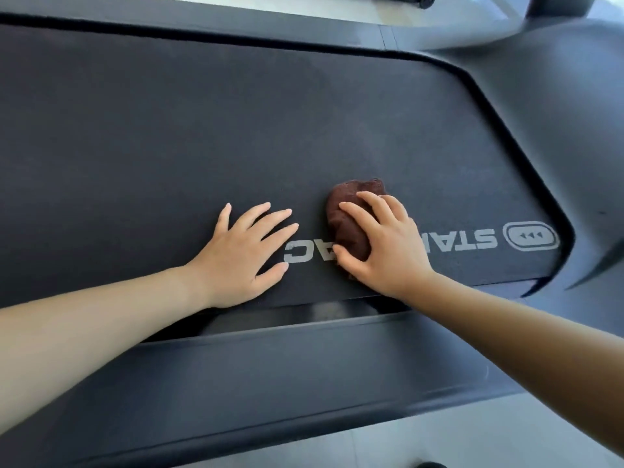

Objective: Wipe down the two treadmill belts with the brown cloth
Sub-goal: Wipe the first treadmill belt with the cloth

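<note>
A dark treadmill belt [202,130] fills most of the head view, with pale lettering and a logo near its right end. A bunched brown cloth [344,214] lies on the belt over the lettering. My right hand [381,241] grips the cloth, fingers curled over its top and thumb at its near side. My left hand [243,251] rests flat on the belt just left of the cloth, fingers spread and straight. Only one belt is in view.
A dark side rail [287,373] runs along the near edge of the belt, another rail [236,28] along the far edge. The motor cover [567,113] curves round the belt's right end. Pale floor [472,444] shows at the bottom right.
</note>
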`<action>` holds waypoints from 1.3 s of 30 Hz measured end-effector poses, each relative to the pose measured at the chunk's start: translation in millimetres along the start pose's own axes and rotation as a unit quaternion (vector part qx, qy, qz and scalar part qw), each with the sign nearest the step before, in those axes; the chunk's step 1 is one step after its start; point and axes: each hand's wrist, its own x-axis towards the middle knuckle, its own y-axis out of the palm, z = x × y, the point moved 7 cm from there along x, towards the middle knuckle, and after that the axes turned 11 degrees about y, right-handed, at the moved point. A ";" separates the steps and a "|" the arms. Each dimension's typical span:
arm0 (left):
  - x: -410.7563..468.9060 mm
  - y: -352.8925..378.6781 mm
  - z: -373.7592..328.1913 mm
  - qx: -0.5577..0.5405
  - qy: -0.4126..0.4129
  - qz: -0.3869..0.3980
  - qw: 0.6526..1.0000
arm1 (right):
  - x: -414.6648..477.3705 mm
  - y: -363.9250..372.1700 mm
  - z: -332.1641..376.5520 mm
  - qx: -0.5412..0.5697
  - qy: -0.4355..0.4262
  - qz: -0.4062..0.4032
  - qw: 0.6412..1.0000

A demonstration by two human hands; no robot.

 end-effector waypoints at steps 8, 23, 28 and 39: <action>0.1 -1.2 0.0 -0.015 0.013 -0.005 1.000 | -14.0 -11.8 -14.3 0.002 -0.013 0.004 1.000; 14.2 -5.6 11.6 -0.013 0.033 0.010 0.999 | 42.7 8.0 -10.1 -0.015 0.011 -0.009 1.000; 52.8 0.4 2.0 -0.022 -0.001 0.009 1.000 | 17.5 -7.0 -35.5 -0.013 0.034 -0.019 0.999; 129.7 -5.3 30.8 0.022 -0.013 -0.025 0.999 | 47.9 -10.8 -71.4 -0.018 0.081 -0.052 0.995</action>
